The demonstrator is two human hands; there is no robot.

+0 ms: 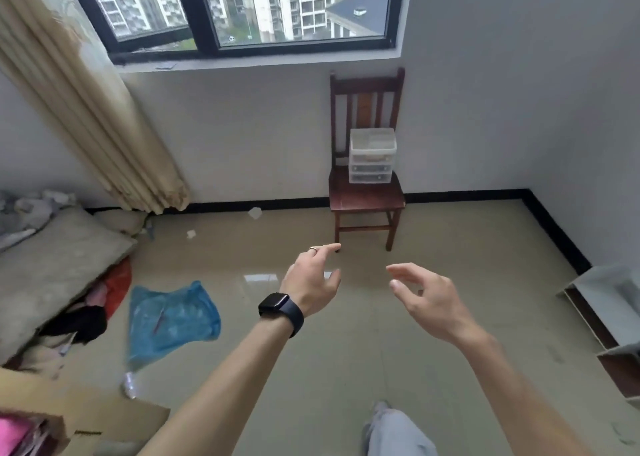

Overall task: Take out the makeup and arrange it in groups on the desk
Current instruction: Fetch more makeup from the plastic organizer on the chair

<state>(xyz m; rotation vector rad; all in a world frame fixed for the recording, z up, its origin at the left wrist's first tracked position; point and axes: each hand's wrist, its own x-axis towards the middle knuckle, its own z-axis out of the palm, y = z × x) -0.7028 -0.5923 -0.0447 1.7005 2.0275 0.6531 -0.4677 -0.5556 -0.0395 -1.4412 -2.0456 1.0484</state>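
Dark brown chair [366, 197], blue bag [173, 317]

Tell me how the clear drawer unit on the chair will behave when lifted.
The drawer unit looks like thin translucent plastic, so probably light and fairly stiff. Its stacked drawers may slide out if tilted. It could slide on the smooth wooden chair when pushed.

Head camera faces forward-down toward far chair [366, 196].

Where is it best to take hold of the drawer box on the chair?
Probably by its two side walls, coming from the front: the drawer box stands upright on the chair seat, with the backrest close behind it, both sides free, and no handle shows.
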